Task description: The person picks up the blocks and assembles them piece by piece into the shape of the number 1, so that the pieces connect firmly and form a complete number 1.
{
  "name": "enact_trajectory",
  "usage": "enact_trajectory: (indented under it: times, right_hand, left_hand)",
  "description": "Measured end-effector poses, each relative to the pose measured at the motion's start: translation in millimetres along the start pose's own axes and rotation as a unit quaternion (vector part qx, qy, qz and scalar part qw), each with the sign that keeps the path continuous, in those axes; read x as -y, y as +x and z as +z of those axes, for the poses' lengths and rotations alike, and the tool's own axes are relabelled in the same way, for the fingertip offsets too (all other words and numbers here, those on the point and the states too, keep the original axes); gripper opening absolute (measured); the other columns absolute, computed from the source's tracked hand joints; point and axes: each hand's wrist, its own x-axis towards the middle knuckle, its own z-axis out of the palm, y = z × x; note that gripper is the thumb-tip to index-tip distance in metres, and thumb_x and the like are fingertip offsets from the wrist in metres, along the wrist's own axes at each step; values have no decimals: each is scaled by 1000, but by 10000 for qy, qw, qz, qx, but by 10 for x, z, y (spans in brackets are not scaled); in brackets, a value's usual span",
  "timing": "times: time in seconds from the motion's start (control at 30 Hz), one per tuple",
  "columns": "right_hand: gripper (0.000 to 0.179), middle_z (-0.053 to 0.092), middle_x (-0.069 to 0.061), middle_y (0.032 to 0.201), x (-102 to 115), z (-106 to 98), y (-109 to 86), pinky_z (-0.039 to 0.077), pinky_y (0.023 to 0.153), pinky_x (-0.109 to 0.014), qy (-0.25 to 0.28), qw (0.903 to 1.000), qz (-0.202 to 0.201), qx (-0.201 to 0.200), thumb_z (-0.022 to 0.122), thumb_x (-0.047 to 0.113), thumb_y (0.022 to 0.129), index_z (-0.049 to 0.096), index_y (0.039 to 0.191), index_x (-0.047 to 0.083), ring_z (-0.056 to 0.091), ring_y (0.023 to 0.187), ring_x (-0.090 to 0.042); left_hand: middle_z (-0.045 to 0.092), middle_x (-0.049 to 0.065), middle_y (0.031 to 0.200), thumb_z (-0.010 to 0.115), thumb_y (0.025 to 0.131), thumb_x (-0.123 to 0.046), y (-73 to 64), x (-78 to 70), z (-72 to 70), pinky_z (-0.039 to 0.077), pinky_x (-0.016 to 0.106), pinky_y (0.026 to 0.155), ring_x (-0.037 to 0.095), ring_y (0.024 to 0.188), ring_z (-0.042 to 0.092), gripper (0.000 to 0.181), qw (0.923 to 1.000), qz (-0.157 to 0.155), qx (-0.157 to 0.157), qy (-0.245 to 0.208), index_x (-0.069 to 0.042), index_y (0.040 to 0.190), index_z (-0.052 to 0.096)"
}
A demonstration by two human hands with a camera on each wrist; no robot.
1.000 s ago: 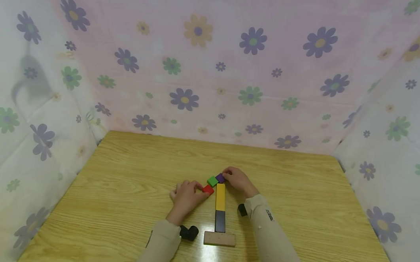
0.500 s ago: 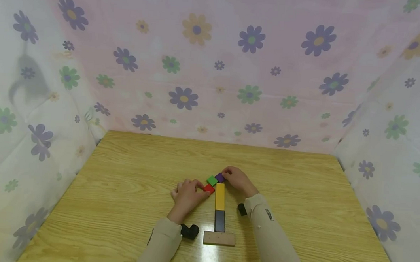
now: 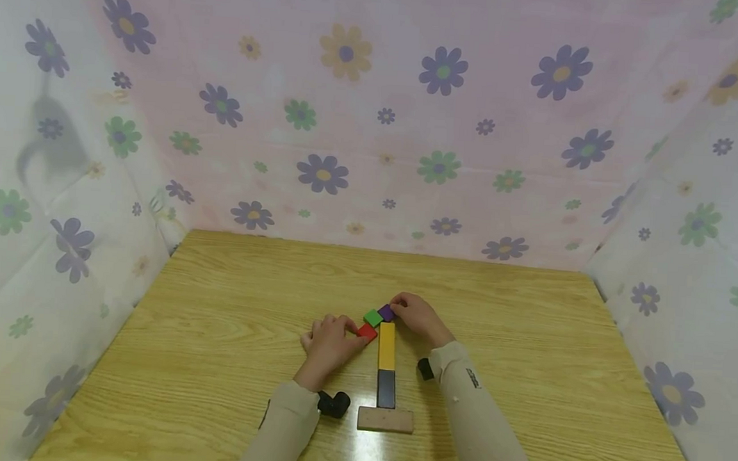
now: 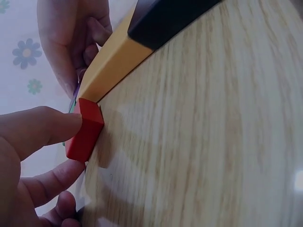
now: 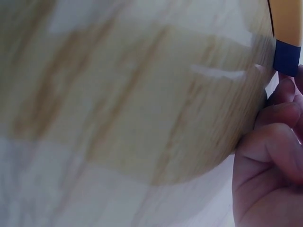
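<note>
On the wooden table, my left hand [image 3: 325,346] pinches a red block [image 3: 368,333] between thumb and finger. In the left wrist view, the thumb presses one face of the red block [image 4: 90,130], right by the end of the yellow block [image 4: 116,64]. A green block [image 3: 373,318] lies between the red one and a purple block [image 3: 385,312], making a slanted row. My right hand [image 3: 417,318] holds the purple block by its right side with thumb and finger. Below this row, the long yellow block runs down to a black block [image 3: 386,389].
A tan block [image 3: 386,419] lies crosswise at the black block's near end. Black wrist cameras show beside both cuffs, the left camera [image 3: 335,405] close to the tan block. Flowered cloth [image 3: 374,140] surrounds the back and sides of the table [image 3: 228,286].
My left hand has slid the red block slightly up and right, against the green block. The right hand has stayed at the purple block.
</note>
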Motion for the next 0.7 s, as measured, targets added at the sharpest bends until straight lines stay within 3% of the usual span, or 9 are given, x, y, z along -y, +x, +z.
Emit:
enact_trajectory:
  times: [0.43,0.7]
  right_hand:
    - [20,59,-3,98,-3,-4,-4,41,79,-36,-25,10000,-73,-43,48,21,92,60,101,8,51,86,-17]
    - [20,58,-4,99,-13,-3,-15,41,81,-36,4,10000,-47,-39,48,22,92,60,102,9,52,88,-17]
  left_hand:
    - [45,-2,86,63,72,-55,24,-22,-5,19,45,70,24,81,36,33,9999,-140,47,40,-24,82,57]
    - [46,-1,89,65,73,-46,21,-22,3,18,46,72,25,84,36,27,9998,-172,7,-48,-22,84,58]
